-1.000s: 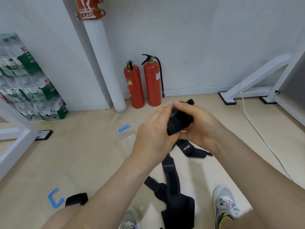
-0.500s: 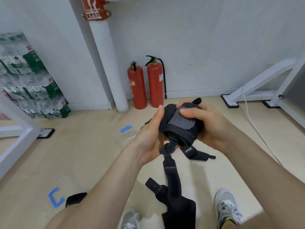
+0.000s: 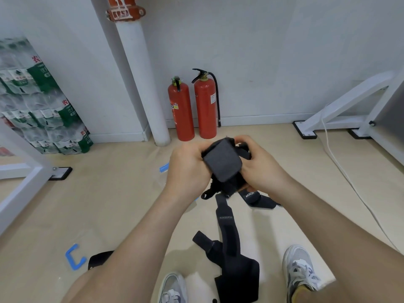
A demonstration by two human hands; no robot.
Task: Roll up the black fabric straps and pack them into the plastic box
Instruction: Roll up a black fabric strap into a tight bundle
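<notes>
Two hands meet in the middle of the head view, both wrapped round a rolled black strap [image 3: 223, 164] held above the beige floor [image 3: 113, 206]. The left hand [image 3: 188, 169] grips the roll's left side with curled fingers; the right hand [image 3: 263, 169] clasps the right side, its fingers bent over the top edge. A loose tail [image 3: 227, 235] of the same strap hangs from the roll down to a wide black piece lying between two grey shoes [image 3: 299, 270]. A second strap [image 3: 259, 199] lies on the floor just under the right wrist. The clear plastic box [image 3: 161, 179] sits on the floor, mostly hidden behind the left hand, with its blue latch [image 3: 164, 167] showing. Near the lower left, a black roll [image 3: 98, 259] lies beside a blue clip [image 3: 74, 256]. Two red fire extinguishers [image 3: 181, 108] stand at the wall next to a white pipe [image 3: 142, 84].
</notes>
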